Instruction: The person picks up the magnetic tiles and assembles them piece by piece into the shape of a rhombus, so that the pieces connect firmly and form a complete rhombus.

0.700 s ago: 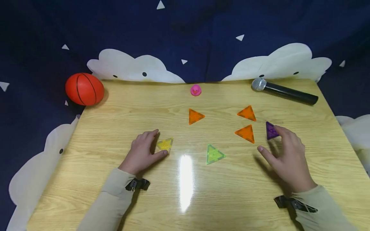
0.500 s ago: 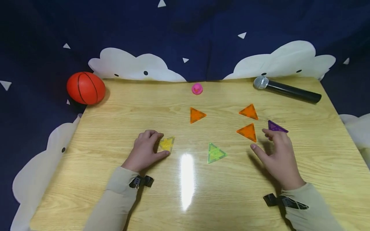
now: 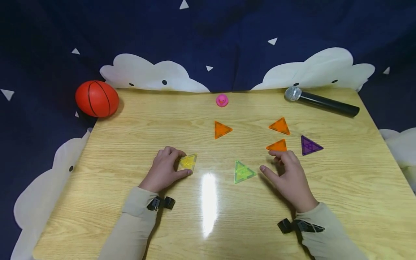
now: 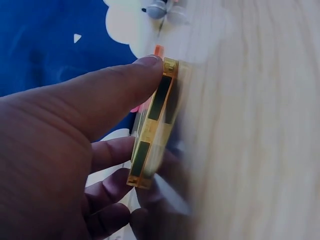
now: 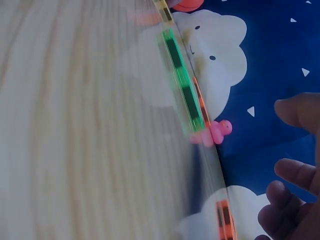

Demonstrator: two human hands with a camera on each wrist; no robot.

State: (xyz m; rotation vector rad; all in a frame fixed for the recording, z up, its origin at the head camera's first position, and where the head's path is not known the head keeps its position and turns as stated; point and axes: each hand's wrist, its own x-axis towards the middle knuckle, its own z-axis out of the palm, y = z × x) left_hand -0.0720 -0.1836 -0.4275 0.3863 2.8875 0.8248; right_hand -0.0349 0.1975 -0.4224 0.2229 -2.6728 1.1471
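My left hand (image 3: pixel 165 168) pinches a yellow triangular magnetic tile (image 3: pixel 188 162) lying on the table, thumb at one corner and fingers along the far side. In the left wrist view the thumb touches an end of the yellow tile (image 4: pixel 149 131). My right hand (image 3: pixel 290 180) hovers with thumb and fingers apart and nothing between them. It is between a light green triangular tile (image 3: pixel 243 172) and an orange triangular tile (image 3: pixel 277 145), which it partly covers. A purple triangular tile (image 3: pixel 310 145) lies beyond it to the right. The green tile (image 5: pixel 182 80) stands out edge-on in the right wrist view.
Two more orange tiles (image 3: pixel 222 129) (image 3: pixel 280 126) lie farther back on the wooden table (image 3: pixel 156 119). A pink rubber duck (image 3: pixel 222 100) sits at the back edge. The red ball (image 3: pixel 97 99) is back left, the black microphone (image 3: pixel 325 102) back right. A dark blue cloud-print curtain surrounds the table.
My right hand has moved left, away from the purple tile toward the green one. The left fingers have drawn in around the yellow tile. The head view has shifted slightly.
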